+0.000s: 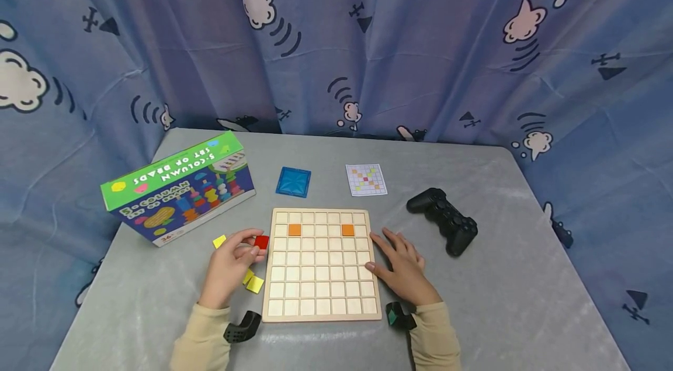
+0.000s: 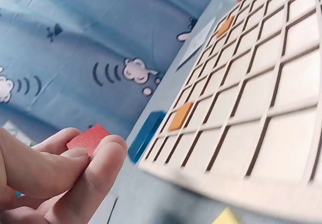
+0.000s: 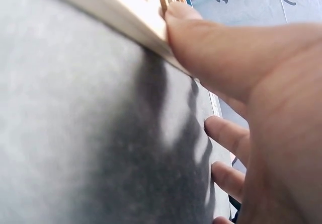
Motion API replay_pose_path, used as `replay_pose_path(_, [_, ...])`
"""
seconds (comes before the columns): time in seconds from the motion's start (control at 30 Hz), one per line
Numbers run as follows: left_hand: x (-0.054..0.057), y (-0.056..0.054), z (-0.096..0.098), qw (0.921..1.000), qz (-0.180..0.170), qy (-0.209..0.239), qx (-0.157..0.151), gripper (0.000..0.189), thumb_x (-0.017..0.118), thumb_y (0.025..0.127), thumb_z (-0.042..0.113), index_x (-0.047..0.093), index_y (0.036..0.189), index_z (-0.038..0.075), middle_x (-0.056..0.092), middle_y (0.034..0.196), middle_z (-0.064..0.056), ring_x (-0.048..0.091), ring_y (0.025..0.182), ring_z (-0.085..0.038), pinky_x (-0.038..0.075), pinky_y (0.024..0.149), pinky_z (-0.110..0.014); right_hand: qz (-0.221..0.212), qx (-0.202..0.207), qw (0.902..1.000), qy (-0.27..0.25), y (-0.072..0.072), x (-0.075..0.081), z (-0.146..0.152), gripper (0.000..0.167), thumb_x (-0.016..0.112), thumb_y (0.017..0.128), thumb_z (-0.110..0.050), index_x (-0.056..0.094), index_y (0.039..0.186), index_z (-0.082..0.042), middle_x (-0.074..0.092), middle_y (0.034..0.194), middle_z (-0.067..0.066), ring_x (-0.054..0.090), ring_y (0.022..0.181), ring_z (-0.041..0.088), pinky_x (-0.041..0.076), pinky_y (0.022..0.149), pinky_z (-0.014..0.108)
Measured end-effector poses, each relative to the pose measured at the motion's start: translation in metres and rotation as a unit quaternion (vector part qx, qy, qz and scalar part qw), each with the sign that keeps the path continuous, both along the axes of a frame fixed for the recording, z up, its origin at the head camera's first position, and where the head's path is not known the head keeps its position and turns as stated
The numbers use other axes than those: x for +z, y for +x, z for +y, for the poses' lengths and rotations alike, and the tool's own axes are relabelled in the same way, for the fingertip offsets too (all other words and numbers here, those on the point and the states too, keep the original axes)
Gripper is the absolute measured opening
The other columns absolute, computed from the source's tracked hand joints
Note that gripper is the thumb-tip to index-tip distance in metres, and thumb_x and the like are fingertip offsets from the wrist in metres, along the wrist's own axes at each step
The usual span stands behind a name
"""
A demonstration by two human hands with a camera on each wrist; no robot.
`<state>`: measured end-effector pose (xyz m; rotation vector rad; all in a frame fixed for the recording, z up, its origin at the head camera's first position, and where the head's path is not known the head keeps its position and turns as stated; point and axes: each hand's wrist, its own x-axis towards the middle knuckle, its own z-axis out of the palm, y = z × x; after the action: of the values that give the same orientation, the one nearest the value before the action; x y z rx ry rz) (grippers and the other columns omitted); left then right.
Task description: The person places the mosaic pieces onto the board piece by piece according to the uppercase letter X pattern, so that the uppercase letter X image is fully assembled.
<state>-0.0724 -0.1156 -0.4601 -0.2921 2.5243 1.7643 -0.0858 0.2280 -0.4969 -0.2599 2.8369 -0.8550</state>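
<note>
Between thumb and fingers, my left hand [image 1: 229,266] pinches a red square tile [image 2: 90,138] just off the left edge of the wooden grid board [image 1: 322,274]. Two orange tiles [image 1: 295,229] sit in cells of the board's second row, one toward the left and one toward the right. My right hand [image 1: 405,271] rests at the board's right edge with its fingers extended. In the right wrist view the thumb [image 3: 216,48] lies on the board's rim while the other fingers spread over the table. Several yellow tiles [image 1: 255,284] lie on the table around the left hand.
A green and blue toy box [image 1: 181,190] stands at the back left. Behind the board lie a blue square tray [image 1: 293,182] and a printed pattern card [image 1: 366,179]. A black game controller [image 1: 444,220] rests to the right. A patterned curtain [image 1: 336,38] hangs behind the table.
</note>
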Motion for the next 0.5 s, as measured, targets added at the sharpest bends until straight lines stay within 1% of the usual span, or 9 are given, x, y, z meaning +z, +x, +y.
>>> replay_pose_path(0.13, [-0.002, -0.002, 0.011, 0.9996, 0.001, 0.023, -0.018, 0.034, 0.059, 0.090, -0.005, 0.061, 0.123, 0.004, 0.061, 0.103, -0.019, 0.071, 0.087, -0.026, 0.055, 0.077, -0.029, 0.002, -0.001, 1.0000, 0.004, 0.000, 0.000, 0.000, 0.067, 0.065, 0.089, -0.044, 0.038, 0.148, -0.027, 0.022, 0.157, 0.011, 0.011, 0.142, 0.042, 0.014, 0.094, 0.063])
replay_pose_path(0.2, [-0.003, -0.004, 0.016, 0.9990, -0.006, 0.038, -0.021, 0.034, 0.061, 0.090, -0.004, 0.062, 0.122, 0.005, 0.061, 0.102, -0.018, 0.071, 0.087, -0.025, 0.056, 0.075, -0.028, 0.001, -0.002, 1.0000, 0.006, -0.001, 0.000, 0.000, 0.067, 0.065, 0.088, -0.044, 0.038, 0.148, -0.027, 0.022, 0.157, 0.011, 0.011, 0.142, 0.042, 0.014, 0.095, 0.063])
replay_pose_path(0.33, [-0.005, -0.008, 0.027, 0.9974, -0.009, 0.063, -0.035, 0.034, 0.063, 0.089, -0.004, 0.062, 0.122, 0.006, 0.059, 0.100, -0.017, 0.070, 0.079, -0.026, 0.056, 0.065, -0.028, 0.000, -0.001, 1.0000, 0.006, -0.001, 0.000, 0.000, 0.067, 0.065, 0.089, -0.044, 0.038, 0.148, -0.027, 0.022, 0.157, 0.012, 0.010, 0.142, 0.043, 0.014, 0.095, 0.063])
replay_pose_path(0.4, [-0.006, -0.010, 0.031, 0.9972, -0.008, 0.061, -0.043, 0.034, 0.064, 0.088, -0.003, 0.063, 0.120, 0.008, 0.059, 0.098, -0.015, 0.069, 0.073, -0.026, 0.055, 0.059, -0.028, 0.002, 0.000, 1.0000, 0.005, 0.000, 0.000, 0.000, 0.067, 0.065, 0.088, -0.044, 0.038, 0.148, -0.026, 0.022, 0.157, 0.012, 0.010, 0.142, 0.043, 0.014, 0.095, 0.063])
replay_pose_path(0.5, [-0.007, -0.012, 0.038, 0.9977, 0.009, 0.038, -0.056, 0.033, 0.066, 0.087, -0.001, 0.065, 0.117, 0.011, 0.060, 0.094, -0.013, 0.066, 0.064, -0.026, 0.051, 0.053, -0.027, 0.004, 0.000, 1.0000, 0.002, 0.000, 0.000, 0.000, 0.067, 0.065, 0.088, -0.043, 0.038, 0.147, -0.026, 0.022, 0.157, 0.012, 0.011, 0.142, 0.043, 0.013, 0.095, 0.063])
